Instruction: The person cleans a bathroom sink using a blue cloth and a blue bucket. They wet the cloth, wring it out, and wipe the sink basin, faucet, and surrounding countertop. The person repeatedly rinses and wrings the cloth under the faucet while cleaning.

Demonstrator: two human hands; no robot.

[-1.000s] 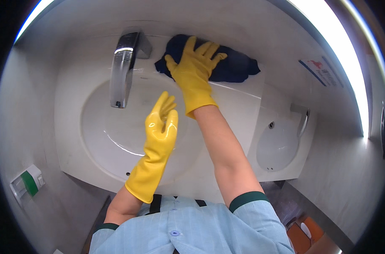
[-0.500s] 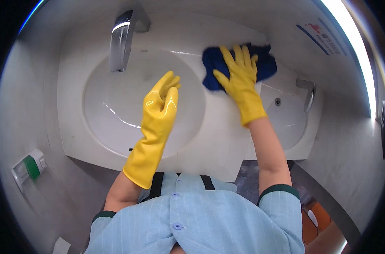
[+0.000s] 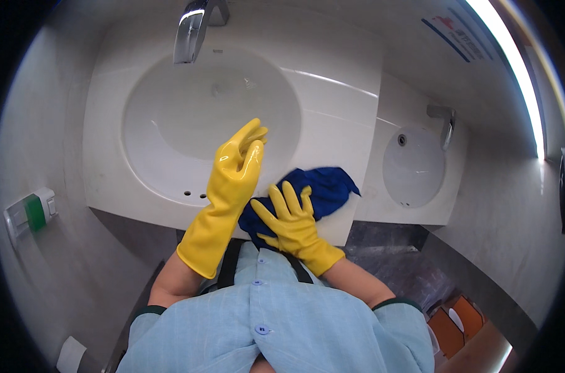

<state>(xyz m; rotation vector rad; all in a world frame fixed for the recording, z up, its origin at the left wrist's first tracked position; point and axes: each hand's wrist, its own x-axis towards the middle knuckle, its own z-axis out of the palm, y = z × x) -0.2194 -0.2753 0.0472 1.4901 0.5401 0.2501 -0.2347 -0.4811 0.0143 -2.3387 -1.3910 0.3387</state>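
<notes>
A dark blue cloth lies bunched on the near edge of the white countertop, just right of the large sink basin's front. My right hand, in a yellow rubber glove, presses down on it with the fingers spread; nothing shows pinched between them. Over the near part of the white oval basin hovers my left hand, also gloved in yellow. Its fingers stretch forward, the thumb stands apart, and it holds nothing. The glove looks wet and shiny.
A chrome faucet overhangs the large basin's far side. To the right, a lower counter carries a smaller basin with its own faucet. A white and green fixture is on the left wall. Grey walls close in both sides.
My right hand has swept the cloth from the counter's far right toward me and left, to its near edge. My left hand keeps nearly the same pose. The view has shifted slightly.
</notes>
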